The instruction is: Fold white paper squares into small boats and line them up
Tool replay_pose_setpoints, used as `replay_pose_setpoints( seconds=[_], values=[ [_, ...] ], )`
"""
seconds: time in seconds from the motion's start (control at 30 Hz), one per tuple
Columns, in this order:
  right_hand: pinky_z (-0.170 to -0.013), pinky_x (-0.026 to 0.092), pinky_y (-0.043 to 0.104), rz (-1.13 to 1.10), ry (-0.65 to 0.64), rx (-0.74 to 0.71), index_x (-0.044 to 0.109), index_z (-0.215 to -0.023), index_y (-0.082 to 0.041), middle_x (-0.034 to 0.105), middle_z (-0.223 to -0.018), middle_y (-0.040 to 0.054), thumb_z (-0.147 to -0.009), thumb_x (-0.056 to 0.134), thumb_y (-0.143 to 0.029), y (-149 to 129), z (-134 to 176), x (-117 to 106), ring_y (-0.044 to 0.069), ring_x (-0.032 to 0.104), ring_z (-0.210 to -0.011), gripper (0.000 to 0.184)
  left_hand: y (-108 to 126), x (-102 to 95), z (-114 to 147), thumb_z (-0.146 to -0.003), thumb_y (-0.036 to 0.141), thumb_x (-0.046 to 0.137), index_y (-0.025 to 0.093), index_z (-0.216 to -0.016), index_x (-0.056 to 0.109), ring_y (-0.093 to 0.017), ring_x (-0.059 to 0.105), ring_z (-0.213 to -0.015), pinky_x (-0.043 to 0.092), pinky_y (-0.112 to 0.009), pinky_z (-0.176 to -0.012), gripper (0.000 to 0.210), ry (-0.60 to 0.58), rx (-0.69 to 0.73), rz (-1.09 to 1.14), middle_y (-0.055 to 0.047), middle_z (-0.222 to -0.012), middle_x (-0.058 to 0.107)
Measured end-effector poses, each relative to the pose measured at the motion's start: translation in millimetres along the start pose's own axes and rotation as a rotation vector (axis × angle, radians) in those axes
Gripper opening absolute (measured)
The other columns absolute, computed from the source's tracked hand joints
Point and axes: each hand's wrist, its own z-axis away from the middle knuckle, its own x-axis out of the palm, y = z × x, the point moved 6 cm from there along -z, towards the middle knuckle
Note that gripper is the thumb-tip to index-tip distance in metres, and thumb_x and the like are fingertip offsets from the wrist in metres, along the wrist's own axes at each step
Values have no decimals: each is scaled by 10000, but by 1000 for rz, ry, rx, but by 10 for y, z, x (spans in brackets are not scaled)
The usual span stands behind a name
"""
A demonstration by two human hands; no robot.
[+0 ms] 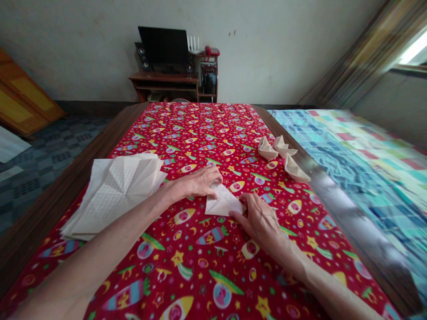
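**Reader:** White paper, you said. Where does it lie, and which hand has it?

**Describer:** Near the middle of the table is a small, pale white, partly folded sheet of paper, lying flat on a red tablecloth printed with cartoon rockets, stars and moons. Both hands touch it. The left hand reaches in from the lower left and rests palm down on the sheet's upper left corner, fingers pressed flat on it, not curled around anything. The right hand comes in from the lower right, and its fingertips meet the sheet's lower right edge. I cannot tell whether they pinch that edge or only press on it.

**Reader:** So which way does the paper run between them?

**Describer:** Its long axis slants from the left hand down towards the right hand, so the sheet sits between the two, with most of its visible face nearer the right fingertips. A fold line crosses it, ending in a point under the left fingers.

**Reader:** What else is on the table?

**Describer:** To the left, just beside the left forearm, is a loose stack of larger white embossed paper sheets, the top one creased. Well apart, near the table's far right edge, sit three small folded cream paper boats, clustered together. Beyond that edge is a blue patterned bedspread.
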Motion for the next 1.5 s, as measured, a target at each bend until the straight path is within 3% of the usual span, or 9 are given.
replay_pose_setpoints(
  seconds=[0.2,0.3,0.47,0.6,0.8,1.03,1.2,1.33,1.5],
  values=[
    [-659,439,301,-70,-18,-5,522,-943,-193,607,-858,71,-889,535,-432,60,12,60,194,576,-751,246,-55,36,8,-657,250,771,172,-1025,557,-197,539,-969,438,-304,-859,433,30,-47,39,-40,-1022,574],
    [-640,438,301,-95,0,30,517,-1011,-184,615,-843,68,-875,553,-390,102,16,78,198,579,-731,250,-96,59,19,-667,219,746,183,-1021,576,-160,568,-875,448,-252,-769,393,30,-69,142,-10,-969,601],
    [-606,422,270,-207,-42,60,546,-1022,-187,622,-771,24,-855,569,-301,133,-15,119,168,573,-663,203,-97,29,72,-681,182,717,168,-820,621,-111,570,-743,416,-192,-657,170,60,-90,199,28,-816,613],
    [-564,391,225,-351,-91,34,595,-858,-200,610,-705,-7,-843,566,-219,194,-184,136,126,549,-608,38,-34,-15,222,-719,178,670,166,-671,593,-103,533,-659,368,-200,-601,92,128,-168,158,41,-681,571],
    [-568,389,209,-430,-163,-95,637,-796,-194,621,-760,6,-829,585,-194,234,-583,239,113,551,-638,62,-3,32,581,-742,196,674,165,-646,590,-124,532,-662,354,-227,-598,132,290,-384,71,9,-689,576],
    [-730,464,266,-523,-285,-228,652,-925,-184,603,-925,62,-955,428,-329,221,-645,233,149,584,-809,269,-7,99,684,-763,209,695,175,-688,597,-131,553,-707,398,-227,-645,128,345,-390,62,6,-732,591],
    [-740,489,301,-527,-302,-208,646,-1017,-183,575,-1009,84,-853,572,-502,259,-626,239,189,579,-865,366,3,85,674,-768,183,695,177,-695,598,-133,553,-720,402,-233,-667,121,360,-357,72,12,-721,584],
    [-821,491,327,-633,-351,-213,626,-1117,-199,568,-1095,100,-954,350,-505,305,-618,261,205,578,-979,444,18,88,688,-773,174,694,174,-713,589,-135,548,-735,403,-233,-674,120,361,-336,88,11,-737,585],
    [-997,425,404,-581,-361,-317,436,-1360,-257,429,-1370,112,-796,636,-528,365,-512,240,266,456,-1231,657,21,82,688,-770,169,693,172,-710,584,-134,542,-730,407,-238,-677,125,346,-346,80,10,-732,577]
  ],
)
